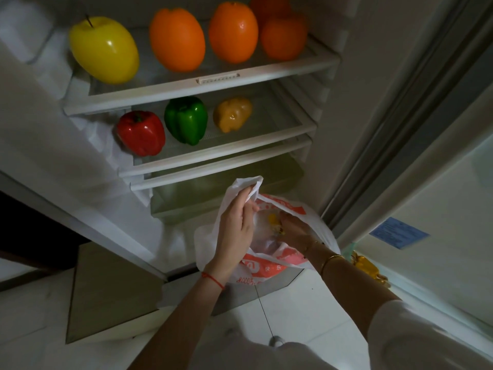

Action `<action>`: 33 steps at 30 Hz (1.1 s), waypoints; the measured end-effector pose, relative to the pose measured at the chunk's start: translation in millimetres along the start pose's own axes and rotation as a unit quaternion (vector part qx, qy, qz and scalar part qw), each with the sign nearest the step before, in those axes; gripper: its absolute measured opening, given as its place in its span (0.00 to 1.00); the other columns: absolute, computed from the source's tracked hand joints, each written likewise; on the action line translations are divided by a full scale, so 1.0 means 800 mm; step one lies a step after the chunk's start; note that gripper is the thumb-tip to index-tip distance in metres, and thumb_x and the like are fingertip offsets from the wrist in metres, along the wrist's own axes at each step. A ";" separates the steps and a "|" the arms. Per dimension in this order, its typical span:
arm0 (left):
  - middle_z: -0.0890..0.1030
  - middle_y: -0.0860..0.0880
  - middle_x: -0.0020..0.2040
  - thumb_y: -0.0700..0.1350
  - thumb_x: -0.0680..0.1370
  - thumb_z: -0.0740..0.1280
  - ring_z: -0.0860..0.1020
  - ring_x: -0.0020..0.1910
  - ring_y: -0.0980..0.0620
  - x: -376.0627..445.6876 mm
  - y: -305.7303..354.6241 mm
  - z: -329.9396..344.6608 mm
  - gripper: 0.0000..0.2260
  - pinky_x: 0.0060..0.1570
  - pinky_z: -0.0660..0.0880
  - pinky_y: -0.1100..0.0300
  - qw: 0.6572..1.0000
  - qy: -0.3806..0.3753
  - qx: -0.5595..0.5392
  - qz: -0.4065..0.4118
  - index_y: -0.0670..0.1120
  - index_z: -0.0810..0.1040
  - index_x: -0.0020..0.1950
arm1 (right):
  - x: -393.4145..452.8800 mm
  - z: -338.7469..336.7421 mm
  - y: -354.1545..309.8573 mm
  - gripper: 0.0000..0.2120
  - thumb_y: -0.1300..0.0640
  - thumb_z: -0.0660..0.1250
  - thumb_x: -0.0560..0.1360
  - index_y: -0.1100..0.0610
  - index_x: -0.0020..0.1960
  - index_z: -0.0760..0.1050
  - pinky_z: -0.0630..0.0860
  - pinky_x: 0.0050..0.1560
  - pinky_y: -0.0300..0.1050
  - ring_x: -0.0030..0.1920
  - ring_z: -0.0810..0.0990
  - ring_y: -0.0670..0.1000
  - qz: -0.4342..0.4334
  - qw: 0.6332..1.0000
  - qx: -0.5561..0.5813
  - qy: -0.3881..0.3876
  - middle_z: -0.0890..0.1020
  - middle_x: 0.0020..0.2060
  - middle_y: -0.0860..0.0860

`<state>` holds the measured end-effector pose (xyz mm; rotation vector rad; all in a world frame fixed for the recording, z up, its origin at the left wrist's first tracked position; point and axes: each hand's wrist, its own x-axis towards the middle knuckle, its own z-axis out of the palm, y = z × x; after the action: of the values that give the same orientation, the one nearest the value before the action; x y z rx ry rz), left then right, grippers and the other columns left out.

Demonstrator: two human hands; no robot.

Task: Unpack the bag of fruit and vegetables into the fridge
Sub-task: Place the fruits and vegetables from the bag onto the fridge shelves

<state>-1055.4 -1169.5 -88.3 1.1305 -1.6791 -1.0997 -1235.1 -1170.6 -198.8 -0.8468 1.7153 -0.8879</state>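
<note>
A white and orange plastic bag (269,265) hangs in front of the open fridge. My left hand (234,222) grips the bag's handle and holds its mouth up. My right hand (293,231) reaches inside the bag, fingers around a small yellow item (274,221) that is partly hidden. On the top shelf (213,81) lie a yellow apple (104,49) and several oranges (177,40). The middle shelf (226,153) holds a red pepper (140,133), a green pepper (186,120) and a yellow pepper (232,113).
A clear drawer (213,193) sits under the lowest shelf. The open fridge door (437,209) stands at the right, with a blue label (398,233) and a yellow packet (369,268) in its lower rack. White floor tiles lie below.
</note>
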 end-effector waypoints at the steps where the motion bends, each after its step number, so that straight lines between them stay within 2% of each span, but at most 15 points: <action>1: 0.76 0.57 0.45 0.41 0.82 0.58 0.76 0.40 0.57 0.000 -0.001 0.001 0.16 0.38 0.77 0.64 1.000 0.001 0.001 0.001 0.50 0.71 0.69 | -0.002 -0.003 -0.002 0.22 0.43 0.62 0.79 0.45 0.70 0.64 0.73 0.62 0.42 0.58 0.77 0.48 -0.001 1.000 -0.013 -0.026 0.76 0.63 0.48; 2: 0.76 0.57 0.44 0.41 0.82 0.58 0.76 0.39 0.57 0.000 -0.001 0.002 0.16 0.37 0.75 0.67 1.000 0.001 0.001 0.002 0.50 0.71 0.69 | -0.004 -0.005 -0.004 0.18 0.45 0.62 0.80 0.46 0.68 0.66 0.73 0.60 0.37 0.55 0.77 0.45 -0.002 0.998 -0.039 -0.043 0.76 0.61 0.46; 3: 0.75 0.57 0.43 0.41 0.82 0.58 0.75 0.39 0.57 0.000 -0.001 0.002 0.16 0.36 0.73 0.69 1.000 0.001 0.000 0.004 0.50 0.71 0.69 | -0.004 -0.004 -0.002 0.15 0.46 0.64 0.80 0.45 0.65 0.68 0.75 0.59 0.36 0.51 0.77 0.43 -0.002 0.997 -0.058 -0.041 0.78 0.59 0.45; 6: 0.75 0.58 0.43 0.41 0.82 0.58 0.75 0.39 0.57 -0.001 -0.001 0.002 0.16 0.36 0.73 0.70 1.000 0.002 0.000 0.005 0.50 0.71 0.69 | 0.001 0.002 0.004 0.17 0.42 0.67 0.75 0.46 0.61 0.71 0.74 0.66 0.53 0.53 0.80 0.52 -0.008 0.997 -0.059 0.046 0.82 0.53 0.47; 8: 0.75 0.58 0.43 0.41 0.82 0.58 0.75 0.39 0.57 -0.003 0.000 0.003 0.16 0.35 0.75 0.66 1.000 0.004 -0.001 0.001 0.50 0.71 0.70 | 0.005 0.007 0.007 0.17 0.41 0.67 0.75 0.46 0.61 0.71 0.74 0.66 0.55 0.51 0.80 0.52 -0.020 0.993 -0.089 0.072 0.81 0.49 0.46; 10: 0.75 0.59 0.43 0.42 0.82 0.58 0.76 0.39 0.58 -0.004 0.002 0.003 0.16 0.36 0.76 0.64 1.000 0.003 -0.005 -0.001 0.51 0.71 0.69 | 0.007 0.007 0.006 0.19 0.41 0.67 0.75 0.45 0.63 0.69 0.73 0.68 0.52 0.49 0.78 0.46 -0.041 0.986 -0.151 0.059 0.79 0.48 0.42; 12: 0.76 0.59 0.43 0.42 0.82 0.58 0.76 0.40 0.58 -0.004 0.002 0.002 0.16 0.39 0.74 0.67 1.000 0.003 -0.005 0.005 0.52 0.70 0.69 | 0.011 0.004 0.003 0.28 0.44 0.72 0.72 0.48 0.68 0.65 0.68 0.71 0.46 0.53 0.72 0.44 -0.080 0.946 -0.313 0.022 0.73 0.53 0.42; 14: 0.76 0.58 0.44 0.42 0.82 0.57 0.76 0.40 0.59 -0.004 0.000 0.001 0.16 0.40 0.73 0.69 1.000 0.007 0.003 0.009 0.52 0.70 0.69 | 0.010 0.006 -0.003 0.32 0.46 0.74 0.69 0.50 0.68 0.65 0.68 0.68 0.45 0.58 0.73 0.49 -0.109 0.903 -0.415 0.018 0.73 0.56 0.47; 16: 0.76 0.54 0.46 0.43 0.82 0.57 0.76 0.40 0.58 -0.004 -0.001 0.000 0.17 0.40 0.73 0.69 1.000 0.008 0.004 0.014 0.51 0.69 0.71 | 0.007 0.007 -0.010 0.29 0.48 0.75 0.68 0.50 0.65 0.68 0.72 0.64 0.45 0.58 0.76 0.52 -0.113 0.916 -0.386 0.010 0.77 0.56 0.49; 19: 0.76 0.52 0.46 0.42 0.82 0.56 0.75 0.41 0.58 -0.003 -0.002 -0.003 0.18 0.41 0.73 0.68 1.000 0.012 0.000 0.015 0.52 0.69 0.71 | -0.006 0.009 -0.019 0.26 0.49 0.75 0.67 0.48 0.62 0.70 0.75 0.61 0.47 0.55 0.77 0.51 -0.141 0.945 -0.294 -0.008 0.77 0.53 0.46; 22: 0.77 0.51 0.44 0.40 0.83 0.56 0.77 0.42 0.55 -0.004 -0.002 -0.004 0.18 0.39 0.73 0.67 1.000 0.019 0.002 0.020 0.55 0.68 0.70 | -0.028 0.004 -0.023 0.27 0.46 0.74 0.68 0.47 0.63 0.71 0.77 0.60 0.48 0.56 0.79 0.49 -0.176 0.949 -0.262 -0.014 0.80 0.55 0.46; 26: 0.78 0.48 0.47 0.40 0.83 0.55 0.77 0.43 0.53 -0.007 0.000 -0.001 0.18 0.39 0.73 0.66 1.000 0.022 -0.001 0.020 0.59 0.68 0.69 | -0.065 -0.016 -0.036 0.23 0.51 0.74 0.71 0.50 0.62 0.70 0.76 0.51 0.39 0.47 0.79 0.44 -0.199 0.955 -0.220 -0.014 0.80 0.50 0.47; 29: 0.78 0.46 0.51 0.40 0.83 0.55 0.77 0.45 0.53 -0.013 0.004 0.001 0.19 0.39 0.75 0.66 1.000 0.018 0.003 0.023 0.62 0.67 0.68 | -0.099 -0.038 -0.045 0.23 0.48 0.74 0.69 0.51 0.59 0.70 0.77 0.44 0.42 0.42 0.78 0.45 -0.212 0.956 -0.204 0.014 0.80 0.46 0.48; 33: 0.77 0.46 0.46 0.41 0.83 0.55 0.75 0.42 0.55 -0.021 0.007 0.009 0.18 0.38 0.73 0.65 1.000 0.017 -0.001 0.021 0.56 0.68 0.70 | -0.142 -0.084 -0.043 0.18 0.51 0.75 0.69 0.50 0.54 0.71 0.72 0.36 0.31 0.37 0.77 0.42 -0.207 0.955 -0.200 0.067 0.79 0.39 0.45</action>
<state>-1059.1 -1150.6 -87.5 1.1012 -1.6673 -1.0503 -1264.1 -1078.5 -102.7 -1.4877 1.9048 -0.8970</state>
